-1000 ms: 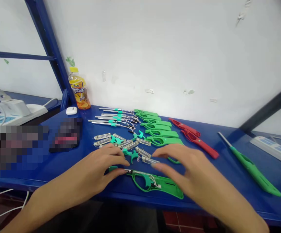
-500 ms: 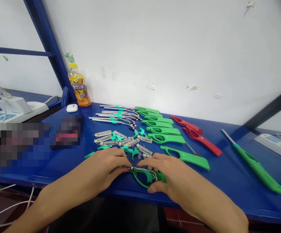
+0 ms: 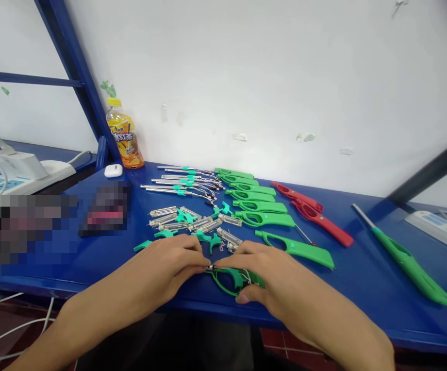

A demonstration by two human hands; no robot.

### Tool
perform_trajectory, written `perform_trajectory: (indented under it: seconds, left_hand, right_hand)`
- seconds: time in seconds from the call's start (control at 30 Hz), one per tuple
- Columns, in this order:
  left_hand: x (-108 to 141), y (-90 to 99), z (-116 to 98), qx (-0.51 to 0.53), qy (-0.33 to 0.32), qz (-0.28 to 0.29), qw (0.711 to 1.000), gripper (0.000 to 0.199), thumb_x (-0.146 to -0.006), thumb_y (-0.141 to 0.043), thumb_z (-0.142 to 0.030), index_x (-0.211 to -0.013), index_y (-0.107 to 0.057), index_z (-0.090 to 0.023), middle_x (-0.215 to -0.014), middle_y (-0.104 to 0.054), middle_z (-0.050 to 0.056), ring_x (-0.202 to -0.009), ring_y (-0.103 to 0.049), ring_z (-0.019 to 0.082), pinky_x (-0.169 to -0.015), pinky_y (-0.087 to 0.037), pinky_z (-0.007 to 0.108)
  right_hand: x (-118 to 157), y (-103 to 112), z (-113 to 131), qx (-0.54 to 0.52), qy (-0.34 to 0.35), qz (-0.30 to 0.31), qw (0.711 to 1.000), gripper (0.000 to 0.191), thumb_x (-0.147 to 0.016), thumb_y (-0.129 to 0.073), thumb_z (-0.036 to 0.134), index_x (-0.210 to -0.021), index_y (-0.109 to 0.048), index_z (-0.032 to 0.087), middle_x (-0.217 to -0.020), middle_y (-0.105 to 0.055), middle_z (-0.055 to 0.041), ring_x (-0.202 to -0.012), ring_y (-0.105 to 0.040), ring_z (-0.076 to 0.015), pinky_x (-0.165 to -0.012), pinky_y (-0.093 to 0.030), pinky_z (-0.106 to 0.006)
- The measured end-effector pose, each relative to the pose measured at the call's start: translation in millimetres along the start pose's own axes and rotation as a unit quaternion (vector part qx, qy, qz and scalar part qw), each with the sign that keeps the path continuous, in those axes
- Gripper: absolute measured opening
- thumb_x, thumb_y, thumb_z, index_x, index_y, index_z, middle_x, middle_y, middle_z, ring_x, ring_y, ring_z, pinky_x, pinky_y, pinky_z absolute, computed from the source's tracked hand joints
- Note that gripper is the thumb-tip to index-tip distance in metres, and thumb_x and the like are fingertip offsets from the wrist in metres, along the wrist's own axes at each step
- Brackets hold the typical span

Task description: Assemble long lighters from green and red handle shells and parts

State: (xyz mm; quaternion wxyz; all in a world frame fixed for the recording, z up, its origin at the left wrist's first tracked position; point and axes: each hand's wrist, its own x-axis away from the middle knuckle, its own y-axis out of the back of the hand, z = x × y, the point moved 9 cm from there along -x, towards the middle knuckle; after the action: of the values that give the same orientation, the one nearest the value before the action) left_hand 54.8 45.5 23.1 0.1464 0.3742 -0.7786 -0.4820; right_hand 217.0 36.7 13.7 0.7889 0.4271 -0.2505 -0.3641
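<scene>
Near the table's front edge lies a green lighter casing (image 3: 259, 280) with a teal trigger (image 3: 237, 280) and thin white wires in it. My right hand (image 3: 262, 265) wraps around its wide end, the forefinger reaching along the top to the narrow end. My left hand (image 3: 179, 260) is closed at that narrow end, pinching a small dark and metal piece by the wires, partly hidden by the fingertips. Just behind the hands are several clear fuel tanks (image 3: 229, 237) and loose teal triggers (image 3: 214, 242).
Metal lighter tubes with wires (image 3: 175, 189) lie behind, beside several green casings (image 3: 264, 219). Red casings (image 3: 321, 222) and a lighter with a metal tube (image 3: 409, 265) are to the right. A drink bottle (image 3: 126, 136) and white earbud case (image 3: 113, 170) stand back left.
My right forefinger has moved left along the casing to the narrow end, covering wire that showed along the top before. My left hand has barely moved.
</scene>
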Motion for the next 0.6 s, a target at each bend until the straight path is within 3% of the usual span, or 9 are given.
perform_trajectory:
  seconds: [0.17,0.43,0.6]
  left_hand:
    - [-3.3,2.2,-1.7,-0.004,-0.003,-0.011,1.0,0.026,-0.11,-0.059,-0.017,-0.111,-0.081,-0.03,-0.107,-0.072,-0.001,-0.094,-0.069,0.015,-0.08,-0.047,0.025]
    - [-6.6,3.9,-4.2,-0.012,-0.001,-0.01,1.0,0.024,-0.107,-0.063,-0.013,-0.108,-0.083,-0.027,-0.104,-0.073,0.0,-0.093,-0.07,0.017,-0.079,-0.048,0.025]
    - [-7.3,3.5,-3.9,-0.013,0.0,-0.013,1.0,0.025,-0.107,-0.063,-0.013,-0.109,-0.083,-0.026,-0.104,-0.072,0.001,-0.092,-0.07,0.017,-0.077,-0.047,0.025]
  right_hand:
    - [2.3,2.6,5.9,-0.018,-0.008,0.002,1.0,0.069,-0.087,-0.075,0.005,-0.143,-0.064,0.043,-0.15,-0.063,0.0022,-0.138,-0.059,-0.0242,-0.113,-0.05,-0.034]
    - [-2.6,12.8,16.9,-0.015,-0.021,0.014,1.0,0.037,-0.094,-0.072,0.004,-0.117,-0.073,0.033,-0.121,-0.074,0.003,-0.118,-0.067,-0.0211,-0.099,-0.051,-0.031]
    - [0.3,15.5,14.2,-0.033,-0.028,-0.009,0.999,0.054,-0.093,-0.074,0.004,-0.136,-0.066,0.035,-0.138,-0.071,0.005,-0.13,-0.063,-0.0215,-0.107,-0.049,-0.032]
